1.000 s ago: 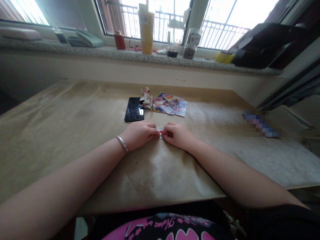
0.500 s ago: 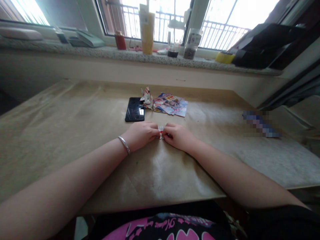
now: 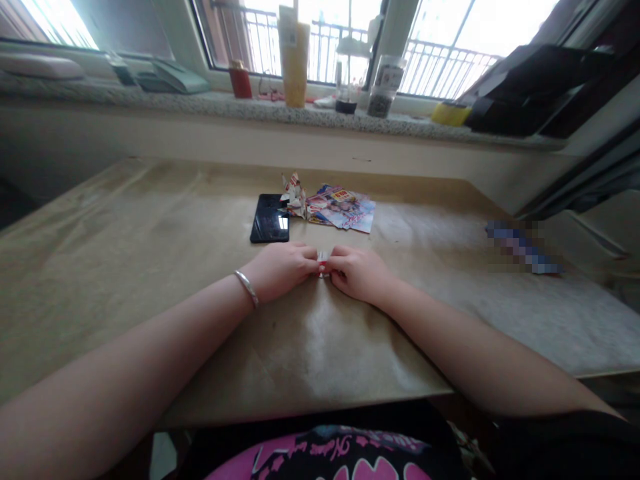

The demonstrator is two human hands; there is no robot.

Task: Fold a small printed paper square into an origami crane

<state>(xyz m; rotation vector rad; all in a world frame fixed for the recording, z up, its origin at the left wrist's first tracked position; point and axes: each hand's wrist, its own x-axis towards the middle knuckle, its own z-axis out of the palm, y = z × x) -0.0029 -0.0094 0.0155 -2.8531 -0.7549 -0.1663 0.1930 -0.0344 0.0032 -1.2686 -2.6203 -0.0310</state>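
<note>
The desk point(image 3: 435, 253), with its tan cover, fills most of the frame, and behind it the stone window sill point(image 3: 210, 107) crosses the upper part. At the centre of the frame, the left hand point(image 3: 283, 270) and the right hand point(image 3: 357, 273) rest low over the desk, facing each other with only a narrow gap between them. A little above the centre lie the overlapping printed sheets point(image 3: 353, 212), and to their left is the dark flat device point(image 3: 270, 221), whose lower edge is just above the left hand. Between these two stands the crumpled paper point(image 3: 296, 201), which seems to overlap the corner of the device. The smallest thing is the red and white piece point(image 3: 323, 267), probably of paper, in the middle of the frame. The fingers of both hands are closed in a narrow pinch on it, one at each side; its exact form is too small and too covered to tell.

To handle such a piece well, it is better that both pinches stay level and equally firm, because a stronger pull from one side could tear or twist it. The hands should rest on the desk for steadiness, and the thumbs should not cover the middle, so that the eye can check it.
</note>
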